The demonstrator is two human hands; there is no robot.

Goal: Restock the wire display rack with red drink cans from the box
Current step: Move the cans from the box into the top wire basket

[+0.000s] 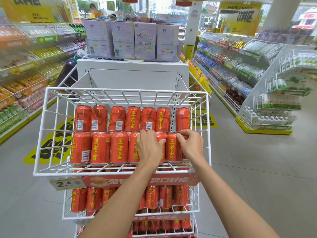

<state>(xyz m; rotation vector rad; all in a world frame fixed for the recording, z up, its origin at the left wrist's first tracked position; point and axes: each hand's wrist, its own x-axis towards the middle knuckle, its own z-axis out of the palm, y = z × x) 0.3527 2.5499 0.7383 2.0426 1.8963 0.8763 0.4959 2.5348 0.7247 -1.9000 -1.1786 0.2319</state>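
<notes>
Shelves flank wire rack of red cans on grey tiled floor.

Left hand and right hand side by side, palms down, both curled.

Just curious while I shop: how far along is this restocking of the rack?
Done: the top basket holds a full-looking back row and front row of red cans. In hand: the left hand and right hand grip cans at the front row's right end. Left: unclear; the box is out of view, so I can't tell what remains.
</notes>
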